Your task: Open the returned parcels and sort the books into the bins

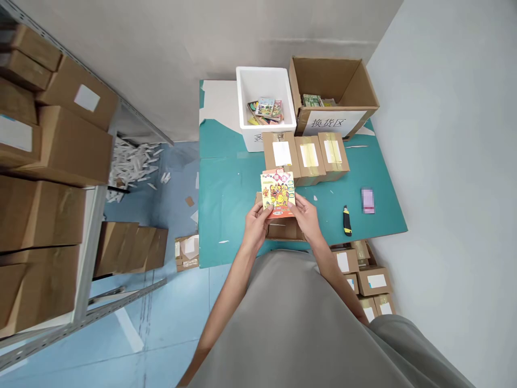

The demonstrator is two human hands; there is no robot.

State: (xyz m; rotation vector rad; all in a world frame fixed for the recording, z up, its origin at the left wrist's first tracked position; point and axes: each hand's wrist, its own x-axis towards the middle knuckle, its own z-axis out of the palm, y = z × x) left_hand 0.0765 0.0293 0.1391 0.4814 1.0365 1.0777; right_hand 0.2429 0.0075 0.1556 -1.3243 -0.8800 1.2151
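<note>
Both my hands hold a small stack of thin picture books (278, 191), the top one yellow and red with cartoon figures on its cover. My left hand (256, 222) grips the lower left edge, thumb on the cover. On the right side, my right hand (306, 215) pinches the lower right edge. Beneath the books sits an open cardboard box (285, 230), partly hidden by them. Just beyond stand three taped cardboard boxes with white labels, the left one (271, 144) nearest the books.
On the green table (226, 210), a white bin (247, 121) holds several books beside a large open carton (331, 81) with books. A yellow-black box cutter (347, 221) lies at right near a blurred pink item (368, 200). A shelf of cartons (67, 145) stands left.
</note>
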